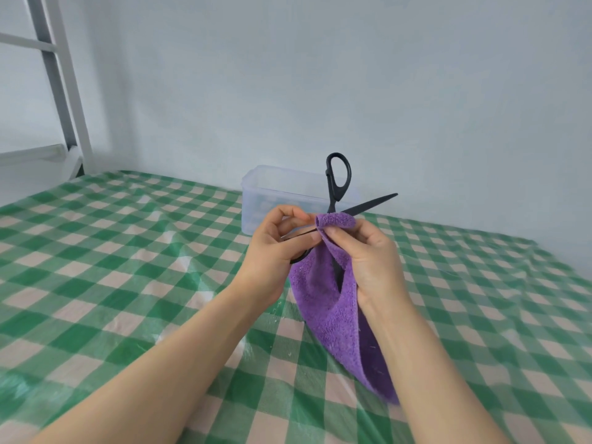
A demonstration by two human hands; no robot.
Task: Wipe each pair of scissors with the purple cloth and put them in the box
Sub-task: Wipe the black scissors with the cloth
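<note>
I hold a pair of black scissors [338, 184] up over the table, blades spread apart. One handle loop stands upright and one blade points right. My left hand [282, 248] grips the other handle, its fingers curled round it. My right hand [368, 257] pinches the purple cloth [333, 309] round the scissors near the pivot, and the rest of the cloth hangs down to the table. The second blade is hidden behind the cloth. Behind my hands stands the clear plastic box [256, 193], open at the top.
A green and cream checked cloth under clear plastic covers the table [128, 267]. A pale wall rises right behind the box. A white metal frame [64, 91] stands at the far left.
</note>
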